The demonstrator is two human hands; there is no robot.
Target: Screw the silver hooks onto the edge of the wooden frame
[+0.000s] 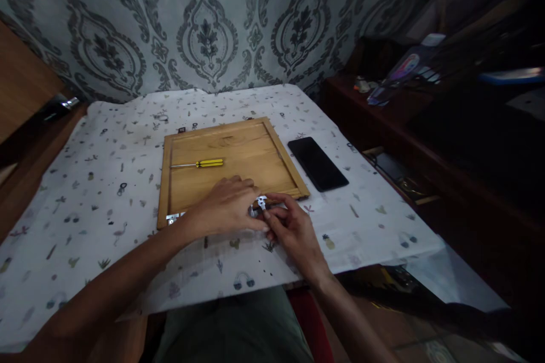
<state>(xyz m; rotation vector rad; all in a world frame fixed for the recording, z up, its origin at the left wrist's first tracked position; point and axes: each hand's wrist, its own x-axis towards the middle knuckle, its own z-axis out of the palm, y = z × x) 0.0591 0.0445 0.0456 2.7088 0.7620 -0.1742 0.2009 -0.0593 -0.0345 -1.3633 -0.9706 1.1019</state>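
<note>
A wooden cabinet door panel [238, 153] lies flat on the table. On its upper left rests a yellow-handled screwdriver [200, 164]. My left hand [223, 210] lies curled over the panel's near edge. My right hand [289, 227] pinches a small metal hinge [260, 203] against that near edge, just right of the left hand. A second metal hinge [172, 218] shows at the panel's near left corner.
A black phone [317, 163] lies right of the panel. The table wears a white patterned cloth [106, 193]. A dark wooden shelf [426, 142] with clutter stands to the right. Patterned wallpaper backs the table.
</note>
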